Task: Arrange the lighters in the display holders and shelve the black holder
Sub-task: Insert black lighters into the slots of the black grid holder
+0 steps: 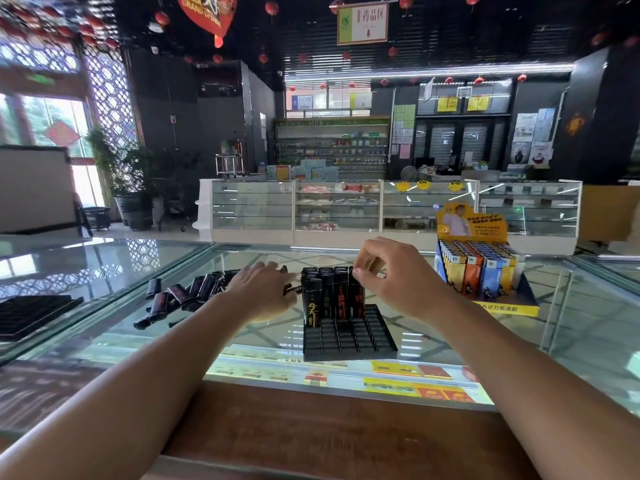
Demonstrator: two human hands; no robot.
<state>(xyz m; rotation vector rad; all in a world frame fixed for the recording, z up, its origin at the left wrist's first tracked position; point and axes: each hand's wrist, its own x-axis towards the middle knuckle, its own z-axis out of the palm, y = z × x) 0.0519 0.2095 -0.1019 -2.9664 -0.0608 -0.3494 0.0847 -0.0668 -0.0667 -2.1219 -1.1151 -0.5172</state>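
Lighters (327,296) stand in gridded black holder (348,337); right hand (396,282) grip pinches one; left hand (263,289) seemingly spread.

Black holder (349,336): near rows open to approach from 6 o'clock; upright lighters (332,292) wall off its 12 o'clock rows. Loose lighters (187,292) crowd 9 o'clock. Yellow display (485,271) stands at 2 o'clock, with a bare tabletop (422,344) strip between.

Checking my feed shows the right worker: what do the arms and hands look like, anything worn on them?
Both forearms are bare down to the frame's bottom edge; no sleeve shows. The left hand and right hand wear no gloves, and neither wrist carries a watch or band. No ring is visible.
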